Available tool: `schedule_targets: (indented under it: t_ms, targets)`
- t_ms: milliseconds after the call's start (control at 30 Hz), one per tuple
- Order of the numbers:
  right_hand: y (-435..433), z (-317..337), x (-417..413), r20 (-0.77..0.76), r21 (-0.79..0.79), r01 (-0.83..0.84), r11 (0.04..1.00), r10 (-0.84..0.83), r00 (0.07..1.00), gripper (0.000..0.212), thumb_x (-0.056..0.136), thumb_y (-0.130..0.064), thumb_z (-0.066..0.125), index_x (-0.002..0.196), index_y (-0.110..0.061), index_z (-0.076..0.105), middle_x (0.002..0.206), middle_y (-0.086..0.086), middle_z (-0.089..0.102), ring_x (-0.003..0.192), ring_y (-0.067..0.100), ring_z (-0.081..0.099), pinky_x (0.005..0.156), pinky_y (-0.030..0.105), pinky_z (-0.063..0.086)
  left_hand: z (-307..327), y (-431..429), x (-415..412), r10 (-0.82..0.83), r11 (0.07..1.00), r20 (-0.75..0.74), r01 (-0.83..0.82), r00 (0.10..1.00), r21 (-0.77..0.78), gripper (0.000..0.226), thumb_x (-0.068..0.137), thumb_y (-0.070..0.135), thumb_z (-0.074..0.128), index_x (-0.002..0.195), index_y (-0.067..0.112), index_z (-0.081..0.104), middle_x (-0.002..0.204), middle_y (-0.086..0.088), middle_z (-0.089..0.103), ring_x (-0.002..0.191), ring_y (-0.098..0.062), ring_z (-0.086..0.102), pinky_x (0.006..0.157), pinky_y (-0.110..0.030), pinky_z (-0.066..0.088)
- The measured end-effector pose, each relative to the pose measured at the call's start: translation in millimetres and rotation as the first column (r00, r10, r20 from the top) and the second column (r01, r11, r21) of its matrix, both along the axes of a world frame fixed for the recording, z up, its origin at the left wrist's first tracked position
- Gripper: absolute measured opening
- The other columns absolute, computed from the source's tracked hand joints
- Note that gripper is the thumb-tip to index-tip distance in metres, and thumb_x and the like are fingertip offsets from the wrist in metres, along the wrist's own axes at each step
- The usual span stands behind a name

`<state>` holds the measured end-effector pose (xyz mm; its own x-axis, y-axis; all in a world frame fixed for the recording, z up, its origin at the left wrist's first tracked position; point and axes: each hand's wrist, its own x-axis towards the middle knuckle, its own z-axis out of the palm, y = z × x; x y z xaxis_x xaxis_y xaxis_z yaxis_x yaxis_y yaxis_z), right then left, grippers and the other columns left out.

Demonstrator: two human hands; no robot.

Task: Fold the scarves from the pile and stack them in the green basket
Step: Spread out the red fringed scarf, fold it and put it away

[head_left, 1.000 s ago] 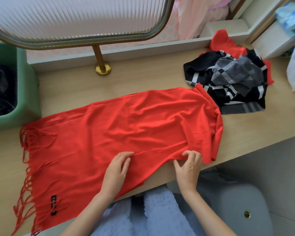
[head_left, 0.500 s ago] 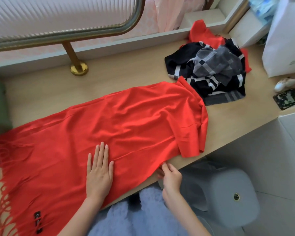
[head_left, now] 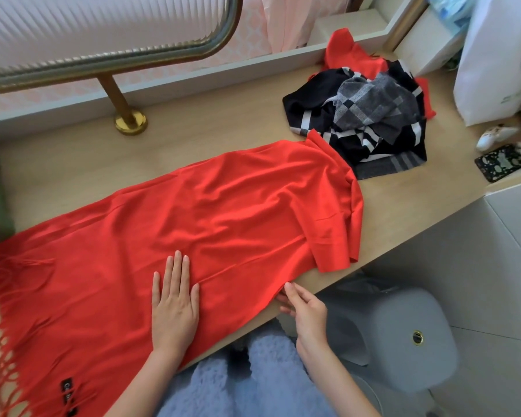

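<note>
wooden counter (head_left: 217, 139), red scarf (head_left: 223, 224), scarf pile (head_left: 364, 115)

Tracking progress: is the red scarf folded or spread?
Mostly spread: scarf lies long on the table, only its right end turned over; left hand flat on it.

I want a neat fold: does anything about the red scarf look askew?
Yes. The red scarf lies diagonally, its right end doubled over unevenly and its far corner overlapping the pile. Its near edge droops off the table by the right hand.
</note>
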<state>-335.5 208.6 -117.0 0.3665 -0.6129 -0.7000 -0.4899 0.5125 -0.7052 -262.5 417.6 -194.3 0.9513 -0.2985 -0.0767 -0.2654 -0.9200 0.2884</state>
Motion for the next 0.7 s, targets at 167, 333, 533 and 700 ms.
schedule_targets:
  t_ms: [167, 333, 533, 700]
  targets:
    - [-1.3, -6.9, 4.4, -0.033, -0.012, 0.027, 1.0, -0.028, 0.999, 0.007, 0.089, -0.003, 0.064, 0.092, -0.003, 0.07, 0.079, 0.008, 0.07, 0.065, 0.015, 0.065, 0.053, 0.021, 0.052, -0.7, 0.0, -0.1, -0.001, 1.0, -0.001, 0.001, 1.0, 0.0, 0.057, 0.1, 0.032, 0.021, 0.151, 0.007, 0.022, 0.16, -0.007, 0.016, 0.148, -0.02, 0.015, 0.119, -0.045, 0.014]
    - [-2.5, -10.7, 3.3, -0.055, -0.024, 0.017, 1.0, -0.018, 0.998, 0.01, 0.09, -0.005, 0.06, 0.092, 0.003, 0.068, 0.08, 0.01, 0.069, 0.067, 0.016, 0.064, 0.056, 0.025, 0.052, -1.8, 0.5, -0.3, 0.003, 1.0, -0.006, -0.003, 1.0, -0.004, 0.058, 0.1, 0.032, 0.021, 0.152, 0.007, 0.022, 0.161, -0.006, 0.015, 0.148, -0.019, 0.013, 0.119, -0.046, 0.014]
    - [-25.6, -14.7, -6.8, -0.121, -0.135, 0.17, 0.976, -0.186, 0.975, 0.008, 0.091, -0.004, 0.055, 0.093, -0.001, 0.062, 0.082, 0.01, 0.065, 0.065, 0.017, 0.062, 0.055, 0.027, 0.05, -0.6, 0.3, -0.1, -0.011, 1.0, -0.007, 0.011, 1.0, 0.009, 0.057, 0.099, 0.034, 0.021, 0.152, 0.014, 0.023, 0.161, -0.006, 0.013, 0.149, -0.021, 0.012, 0.119, -0.048, 0.015]
    - [-48.7, -20.0, -14.9, -0.137, -0.167, 0.288, 0.943, -0.312, 0.94, 0.016, 0.091, -0.004, 0.053, 0.103, 0.003, 0.061, 0.093, 0.018, 0.067, 0.069, 0.022, 0.066, 0.053, 0.027, 0.051, 0.5, -0.4, -0.1, -0.018, 1.0, -0.009, 0.018, 1.0, 0.01, 0.055, 0.099, 0.036, 0.022, 0.152, 0.022, 0.024, 0.161, -0.006, 0.012, 0.149, -0.022, 0.009, 0.119, -0.048, 0.011]
